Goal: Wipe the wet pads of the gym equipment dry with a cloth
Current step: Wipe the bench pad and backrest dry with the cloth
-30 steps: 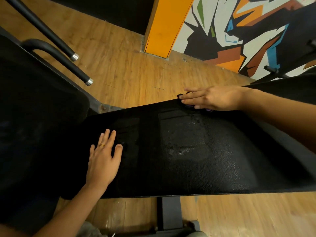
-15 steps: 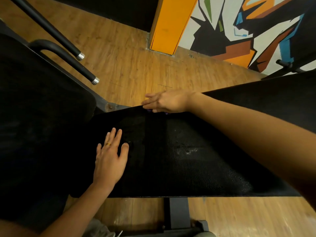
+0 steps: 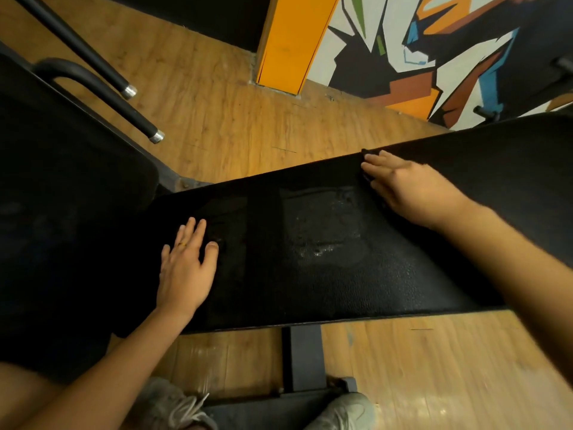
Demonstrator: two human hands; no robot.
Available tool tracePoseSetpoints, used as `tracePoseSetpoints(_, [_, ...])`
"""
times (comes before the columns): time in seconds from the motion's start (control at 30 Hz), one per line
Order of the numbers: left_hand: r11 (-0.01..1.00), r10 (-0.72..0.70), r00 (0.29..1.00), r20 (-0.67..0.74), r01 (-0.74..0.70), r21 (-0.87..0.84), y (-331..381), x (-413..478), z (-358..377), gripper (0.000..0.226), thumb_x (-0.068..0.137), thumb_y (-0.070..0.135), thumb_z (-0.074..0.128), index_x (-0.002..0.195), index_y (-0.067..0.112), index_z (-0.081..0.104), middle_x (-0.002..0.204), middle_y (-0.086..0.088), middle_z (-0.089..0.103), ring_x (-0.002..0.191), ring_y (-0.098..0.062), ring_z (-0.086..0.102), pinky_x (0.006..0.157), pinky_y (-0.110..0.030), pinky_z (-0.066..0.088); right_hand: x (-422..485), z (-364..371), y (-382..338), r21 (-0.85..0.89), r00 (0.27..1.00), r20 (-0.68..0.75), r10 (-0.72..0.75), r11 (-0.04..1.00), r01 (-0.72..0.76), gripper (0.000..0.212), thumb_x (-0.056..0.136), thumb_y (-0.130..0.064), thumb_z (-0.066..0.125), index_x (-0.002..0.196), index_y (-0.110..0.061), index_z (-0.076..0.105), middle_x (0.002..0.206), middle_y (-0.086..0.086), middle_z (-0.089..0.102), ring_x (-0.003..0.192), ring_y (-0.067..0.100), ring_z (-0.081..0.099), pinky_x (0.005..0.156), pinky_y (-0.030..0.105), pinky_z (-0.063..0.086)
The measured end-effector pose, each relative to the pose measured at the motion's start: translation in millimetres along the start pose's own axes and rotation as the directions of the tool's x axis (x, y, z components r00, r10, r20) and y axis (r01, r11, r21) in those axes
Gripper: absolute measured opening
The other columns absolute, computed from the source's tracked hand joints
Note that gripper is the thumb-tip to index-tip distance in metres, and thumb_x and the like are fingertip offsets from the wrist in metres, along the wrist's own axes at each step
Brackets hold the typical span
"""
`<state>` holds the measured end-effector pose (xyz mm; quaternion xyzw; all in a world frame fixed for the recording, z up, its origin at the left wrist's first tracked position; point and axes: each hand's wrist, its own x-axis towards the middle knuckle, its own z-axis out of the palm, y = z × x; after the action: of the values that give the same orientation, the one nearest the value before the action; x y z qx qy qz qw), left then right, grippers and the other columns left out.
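The left hand (image 3: 186,268) lies flat, palm down, on the black bench pad (image 3: 356,283) toward its left end. Its fingers are straight and slightly spread, gripping nothing, and a thin ring sits on one finger. The left forearm runs up from the lower left corner of the view. The right arm reaches in from the right edge, and the right hand (image 3: 412,187) is pressed palm down at the pad's far edge. Its fingers are extended and close together, pointing left along that edge rather than curled round anything. Only a dark scrap of the cloth (image 3: 365,151) peeks out past the fingertips at the rim, and the rest is hidden under the hand. Between the two hands, near the middle of the pad, a wet patch (image 3: 322,240) glistens with droplets on the textured surface. A dark metal post (image 3: 302,358) supports the pad's near edge, and two grey shoes (image 3: 341,411) stand on the wooden floor (image 3: 232,125) below. Two black bars with chrome end caps (image 3: 136,119) jut over the floor beyond the pad's left end.
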<state>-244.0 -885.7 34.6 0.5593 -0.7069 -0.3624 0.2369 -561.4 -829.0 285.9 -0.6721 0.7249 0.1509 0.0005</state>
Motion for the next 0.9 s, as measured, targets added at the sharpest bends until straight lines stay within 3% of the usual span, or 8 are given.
tracePoseSetpoints(0.13, [1.0,0.003,1.0,0.01,-0.003,0.008,-1.0,0.7,-0.2,0.055,0.107,0.042,0.034,0.159,0.024,0.029,0.168,0.004,0.019,0.155,-0.012,0.009,0.126,-0.046,0.009,-48.7,31.2,-41.5,0.019,0.978,-0.133,0.162,0.987,-0.161,0.052,0.104,-0.022,0.047,0.153,-0.008,0.041,0.161,0.012,0.035,0.15,0.032,0.031,0.116,0.048,0.036])
tracePoseSetpoints(0.33, [1.0,0.016,1.0,-0.003,-0.016,0.005,-1.0,0.7,0.1,0.055,0.107,0.042,0.034,0.159,0.021,0.03,0.167,0.002,0.02,0.155,-0.013,0.01,0.126,-0.047,0.008,-99.2,41.4,-49.9,0.187,0.98,-0.131,0.152,0.974,-0.127,0.053,0.1,-0.022,0.056,0.151,-0.012,0.045,0.161,0.004,0.037,0.152,0.022,0.026,0.116,0.044,0.038])
tracePoseSetpoints(0.47, [1.0,0.019,1.0,-0.005,-0.019,0.01,-3.2,1.5,1.0,0.055,0.107,0.042,0.034,0.158,0.02,0.031,0.167,0.0,0.021,0.155,-0.014,0.01,0.125,-0.047,0.009,-94.6,47.5,-54.9,0.073,0.961,-0.231,0.15,0.988,-0.136,0.048,0.097,-0.018,0.055,0.142,-0.003,0.052,0.158,0.018,0.038,0.151,0.038,0.024,0.118,0.053,0.029])
tracePoseSetpoints(0.67, [1.0,0.017,1.0,-0.003,-0.017,0.011,-1.6,0.2,0.1,0.055,0.108,0.042,0.034,0.158,0.021,0.031,0.167,0.001,0.021,0.155,-0.014,0.01,0.125,-0.047,0.008,-98.6,61.8,-110.1,0.135,0.884,-0.292,0.364,0.931,-0.339,0.046,0.094,-0.009,0.06,0.138,0.005,0.053,0.149,0.025,0.047,0.142,0.043,0.039,0.116,0.054,0.032])
tracePoseSetpoints(0.8, [1.0,0.016,1.0,-0.009,-0.016,0.011,-2.3,0.5,1.0,0.055,0.108,0.041,0.035,0.158,0.02,0.031,0.167,0.001,0.021,0.155,-0.014,0.011,0.126,-0.047,0.008,-117.2,90.1,-174.0,0.086,0.93,-0.265,0.256,0.966,-0.242,0.063,0.077,-0.002,0.079,0.135,0.007,0.058,0.143,0.027,0.054,0.136,0.043,0.048,0.11,0.054,0.044])
tracePoseSetpoints(0.9, [1.0,0.014,1.0,-0.01,-0.014,0.013,-2.6,1.4,1.7,0.055,0.108,0.039,0.036,0.158,0.018,0.032,0.167,0.0,0.021,0.155,-0.014,0.011,0.125,-0.046,0.007,-120.7,93.8,-175.2,0.081,0.943,-0.247,0.222,0.975,-0.208,0.075,0.064,-0.001,0.088,0.133,0.006,0.059,0.141,0.025,0.056,0.133,0.041,0.052,0.109,0.051,0.044])
